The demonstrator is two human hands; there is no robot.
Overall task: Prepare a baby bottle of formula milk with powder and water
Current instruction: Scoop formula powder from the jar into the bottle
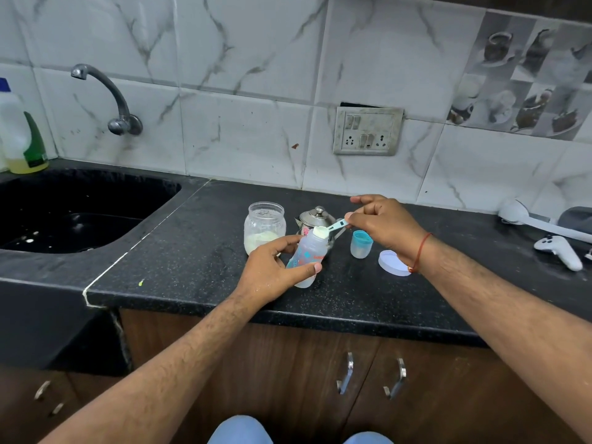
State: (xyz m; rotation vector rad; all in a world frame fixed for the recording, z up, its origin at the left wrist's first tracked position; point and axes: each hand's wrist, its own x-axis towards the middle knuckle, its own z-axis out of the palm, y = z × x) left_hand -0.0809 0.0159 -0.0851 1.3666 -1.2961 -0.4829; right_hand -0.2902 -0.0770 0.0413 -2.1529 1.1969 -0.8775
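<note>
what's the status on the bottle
Left hand grips bottle, tilted. Right hand pinches scoop, powder heaped, at bottle mouth. Jar open behind; nothing in the way.

Black speckled counter point(198, 251) — teal scoop point(333, 226)

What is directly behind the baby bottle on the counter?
A lidded steel pot stands behind the baby bottle; its lower body is covered by the bottle and the scoop. The open powder jar stands beside it.
</note>
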